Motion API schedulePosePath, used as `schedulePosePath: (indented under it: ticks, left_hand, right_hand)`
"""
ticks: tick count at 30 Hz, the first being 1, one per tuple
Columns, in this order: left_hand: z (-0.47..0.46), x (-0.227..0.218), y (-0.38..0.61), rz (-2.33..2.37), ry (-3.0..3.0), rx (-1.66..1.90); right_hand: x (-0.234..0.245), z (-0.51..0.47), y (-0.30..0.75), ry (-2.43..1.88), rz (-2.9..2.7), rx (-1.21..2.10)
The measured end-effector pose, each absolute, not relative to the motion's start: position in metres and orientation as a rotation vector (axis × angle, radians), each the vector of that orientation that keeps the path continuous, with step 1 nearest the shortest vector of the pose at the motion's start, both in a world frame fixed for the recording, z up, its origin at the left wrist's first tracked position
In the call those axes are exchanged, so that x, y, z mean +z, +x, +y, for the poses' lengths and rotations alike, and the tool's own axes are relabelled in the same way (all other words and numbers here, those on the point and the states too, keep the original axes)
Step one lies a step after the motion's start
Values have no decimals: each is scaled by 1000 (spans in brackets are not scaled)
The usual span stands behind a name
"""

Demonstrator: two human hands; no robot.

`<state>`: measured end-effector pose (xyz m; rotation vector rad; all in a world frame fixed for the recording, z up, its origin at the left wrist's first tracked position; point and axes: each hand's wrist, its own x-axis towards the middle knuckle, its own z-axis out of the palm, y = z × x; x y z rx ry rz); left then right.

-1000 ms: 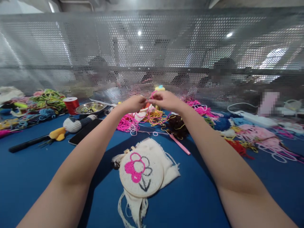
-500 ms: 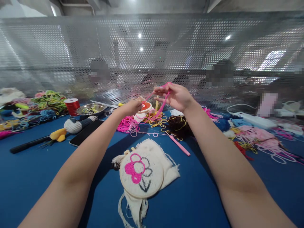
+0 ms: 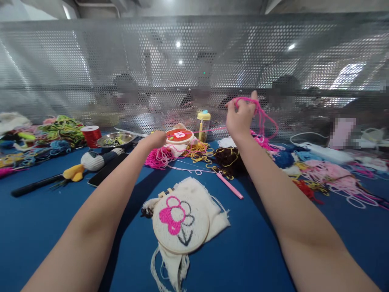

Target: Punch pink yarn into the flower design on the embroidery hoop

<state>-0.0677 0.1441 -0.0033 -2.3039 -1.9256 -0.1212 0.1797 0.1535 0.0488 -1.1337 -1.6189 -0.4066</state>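
Bright pink yarn (image 3: 261,110) is looped over the fingers of my right hand (image 3: 240,117), which is raised and closed on it, with slack loops hanging on its right side. A thin strand of the same yarn stretches leftward toward my left hand (image 3: 155,140). That hand is closed at the strand's other end, its fingertips mostly hidden. Just below it lies a pink yarn pile (image 3: 158,157). Nearer to me, an embroidery hoop (image 3: 198,225) rests flat on cream cloth, showing a partly filled pink flower and dark outlined petals and leaves. A pink punch needle (image 3: 230,185) lies beyond it.
Behind the hands are a second hoop with red stitching (image 3: 186,136) and a yellow-lidded bottle (image 3: 204,121). Left are a metal dish (image 3: 105,142), red spool (image 3: 91,137) and dark phone (image 3: 101,172). Yarn heaps (image 3: 325,176) line the right. A perforated metal screen (image 3: 212,48) stands behind.
My hands have moved apart. The right went right and slightly up with the pink yarn; the left drew back left. The strand between them is longer, and the red hoop and bottle are more exposed.
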Motion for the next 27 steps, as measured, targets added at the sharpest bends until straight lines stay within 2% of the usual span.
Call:
schedulePosePath:
  ticks: [3,7,13,23,27]
  left_hand:
    - [136,5,-57,-1852,-2330,-200]
    - [118,18,-38,-1676,-2406,-345]
    - [98,34,-18,-1535,-2464,-486]
    - [102,32,-26,-1572,-2453,-492]
    - [110,24,-34,-1671,-2448,-397]
  right_hand:
    - [47,141,168,-1226,-1736,-205]
    - [42,126,149,-1068,-2160,32]
    - [34,117,136,-918,-2364,236]
    - [40,118,139,-798,-2125,723]
    - [48,124,149,-669,-1709,986]
